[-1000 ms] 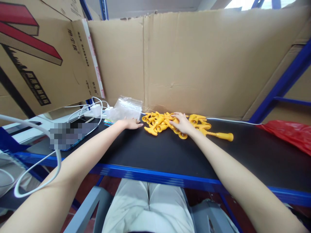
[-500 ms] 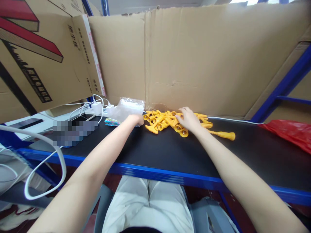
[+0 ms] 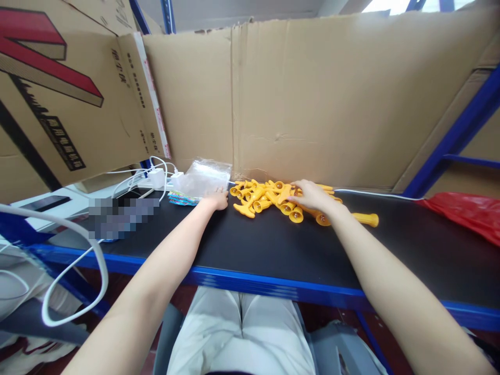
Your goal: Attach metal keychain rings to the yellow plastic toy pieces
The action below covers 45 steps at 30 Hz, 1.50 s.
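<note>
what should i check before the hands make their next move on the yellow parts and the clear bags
1. Right hand in contact with the pile of yellow plastic parts: ok, it lies on the pile's right side.
2. Right hand closed on one single part: cannot tell, the fingers cover that.
3. Left hand at the stack of clear bags: ok, it sits at the stack's near edge; whether it grips a bag, cannot tell.
4. Parts lying away from the black shelf top's front edge: ok, they lie by the cardboard wall.
5. Long yellow part kept with the pile: not ok, it sticks out to the right.
</note>
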### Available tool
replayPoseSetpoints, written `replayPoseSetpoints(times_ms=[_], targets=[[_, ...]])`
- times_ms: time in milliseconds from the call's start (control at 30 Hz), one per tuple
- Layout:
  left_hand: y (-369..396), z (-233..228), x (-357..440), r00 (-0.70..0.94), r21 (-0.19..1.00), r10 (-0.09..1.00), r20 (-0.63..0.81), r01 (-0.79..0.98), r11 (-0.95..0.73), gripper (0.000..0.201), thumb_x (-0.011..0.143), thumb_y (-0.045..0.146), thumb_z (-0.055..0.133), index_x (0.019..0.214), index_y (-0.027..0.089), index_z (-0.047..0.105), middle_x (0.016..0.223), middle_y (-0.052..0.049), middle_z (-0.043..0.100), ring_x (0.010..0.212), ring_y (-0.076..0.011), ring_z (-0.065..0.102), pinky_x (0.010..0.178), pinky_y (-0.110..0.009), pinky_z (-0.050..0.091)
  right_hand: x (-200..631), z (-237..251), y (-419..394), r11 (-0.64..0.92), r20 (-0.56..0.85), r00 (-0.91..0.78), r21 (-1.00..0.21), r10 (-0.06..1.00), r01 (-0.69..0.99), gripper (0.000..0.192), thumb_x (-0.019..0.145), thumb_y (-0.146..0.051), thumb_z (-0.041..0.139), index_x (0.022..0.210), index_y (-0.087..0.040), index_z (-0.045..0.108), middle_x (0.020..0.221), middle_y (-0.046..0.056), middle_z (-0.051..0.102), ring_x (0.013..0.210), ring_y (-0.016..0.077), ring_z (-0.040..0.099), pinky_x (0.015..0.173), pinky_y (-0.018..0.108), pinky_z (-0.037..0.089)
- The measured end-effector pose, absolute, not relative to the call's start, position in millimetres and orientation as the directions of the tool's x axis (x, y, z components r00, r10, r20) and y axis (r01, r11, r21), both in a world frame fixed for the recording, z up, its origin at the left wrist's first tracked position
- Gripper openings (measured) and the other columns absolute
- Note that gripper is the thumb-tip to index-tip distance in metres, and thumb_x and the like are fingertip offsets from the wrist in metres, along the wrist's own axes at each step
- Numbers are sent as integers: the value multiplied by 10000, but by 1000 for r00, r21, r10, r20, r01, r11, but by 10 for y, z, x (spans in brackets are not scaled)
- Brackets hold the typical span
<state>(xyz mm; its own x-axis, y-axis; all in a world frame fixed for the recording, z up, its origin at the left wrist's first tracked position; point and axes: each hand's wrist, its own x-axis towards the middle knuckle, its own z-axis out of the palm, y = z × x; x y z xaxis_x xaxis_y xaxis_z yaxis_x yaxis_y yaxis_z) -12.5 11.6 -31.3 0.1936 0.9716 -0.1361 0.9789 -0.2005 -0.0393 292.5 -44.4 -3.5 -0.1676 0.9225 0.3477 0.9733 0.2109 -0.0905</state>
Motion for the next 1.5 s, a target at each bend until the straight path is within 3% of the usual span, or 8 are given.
replayPoseSetpoints(times_ms=[200, 400, 700, 867, 967, 1033, 1300, 1500], targets=[[147, -331, -160, 222, -42, 963, -154, 972, -231, 654, 893, 476, 255, 1481, 200, 185, 1554, -113, 26, 1429, -318, 33, 1085, -630, 158, 2891, -21, -482, 203, 317, -159, -112, 935, 973, 541, 746, -401, 646, 1225, -156, 583, 1188, 144, 608, 1093, 310, 558, 898, 424, 439], [84, -267, -107, 177, -64, 969, -169, 980, -190, 647, 884, 428, 278, 1486, 218, 170, 1558, -98, 1, 1429, -301, -18, 1090, -641, 38, 2811, -62, -463, 132, 339, -93, -93, 936, 987, 436, 727, -343, 601, 1109, -135, 618, 1096, 142, 634, 1005, 295, 583, 842, 398, 445], [-103, -88, 10, 217, 21, 970, 110, 975, -220, 580, 904, 479, 256, 1409, 221, 376, 1543, -104, 188, 1418, -381, 67, 1047, -704, -19, 2670, -13, -529, 137, 514, -33, -165, 857, 977, 191, 733, -271, 521, 883, -195, 611, 855, 76, 679, 781, 243, 613, 690, 333, 413], [-391, 89, 189, 461, 76, 724, 514, 816, -573, 551, 940, 350, 271, 1467, 203, 203, 1528, -90, 248, 1408, -241, 214, 1141, -505, 160, 2600, 26, -583, 284, 678, -115, -143, 726, 948, 281, 831, -287, 458, 1017, -173, 634, 1000, 96, 678, 917, 245, 605, 790, 348, 391], [-574, 128, 355, 608, 25, 534, 587, 645, -763, 555, 946, 388, 284, 1472, 259, 166, 1494, -60, 331, 1345, -212, 351, 1096, -412, 308, 2562, 22, -611, 346, 722, -218, -31, 657, 938, 324, 883, -295, 413, 1087, -178, 637, 1015, 101, 664, 984, 257, 569, 844, 376, 354], [-651, 111, 456, 646, 9, 500, 577, 607, -795, 543, 944, 404, 296, 1463, 275, 201, 1441, -71, 413, 1247, -220, 476, 1012, -376, 404, 2528, 17, -636, 381, 703, -304, 50, 644, 923, 333, 906, -302, 392, 1095, -189, 642, 969, 98, 659, 945, 250, 560, 834, 371, 345], [-634, 42, 527, 550, -3, 666, 503, 772, -636, 465, 900, 380, 407, 1335, 217, 402, 1145, -102, 641, 973, -232, 638, 814, -326, 478, 2280, 8, -779, 427, 604, -515, 299, 608, 854, 379, 949, -272, 320, 1099, -145, 643, 937, 112, 645, 873, 221, 533, 811, 347, 309], [-615, 107, 458, 451, 17, 755, 475, 854, -521, 382, 831, 349, 488, 1196, 243, 459, 937, -52, 686, 833, -225, 653, 701, -294, 461, 2296, 1, -740, 403, 652, -506, 317, 565, 858, 303, 927, -257, 396, 1062, -165, 652, 912, 89, 672, 817, 207, 545, 867, 384, 273]])
